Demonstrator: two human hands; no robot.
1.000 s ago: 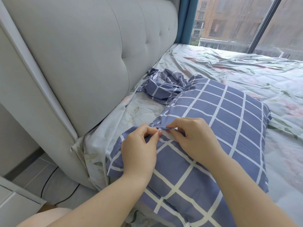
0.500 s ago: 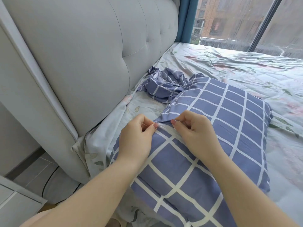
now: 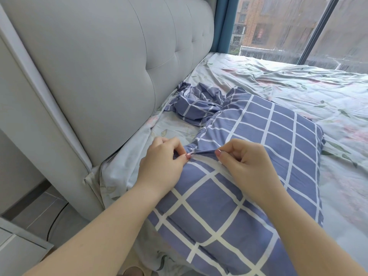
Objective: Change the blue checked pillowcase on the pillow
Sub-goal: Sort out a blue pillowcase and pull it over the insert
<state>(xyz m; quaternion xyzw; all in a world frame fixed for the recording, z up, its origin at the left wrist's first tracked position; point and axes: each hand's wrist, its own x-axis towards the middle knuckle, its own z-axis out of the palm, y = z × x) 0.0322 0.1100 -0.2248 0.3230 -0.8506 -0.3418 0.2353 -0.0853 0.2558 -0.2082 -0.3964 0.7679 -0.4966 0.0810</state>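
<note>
A pillow in a blue checked pillowcase point(image 3: 258, 156) lies on the bed in front of me, fully covered by the cloth. My left hand point(image 3: 163, 162) pinches the case's edge at its near-left side. My right hand point(image 3: 245, 160) pinches the same edge a short way to the right, so a fold of fabric stretches between the two. A second blue checked pillowcase point(image 3: 197, 104) lies crumpled behind the pillow, against the headboard.
A grey padded headboard point(image 3: 111, 66) rises on the left. A floral sheet point(image 3: 298, 84) covers the bed to the right and back. A window point(image 3: 278, 26) with a teal curtain point(image 3: 225, 22) stands beyond. At the lower left the floor point(image 3: 39, 212) and a white cabinet corner point(image 3: 18, 246) show.
My hands have drawn apart along the pillowcase edge, the left going left and the right going right. The fold between them has lengthened.
</note>
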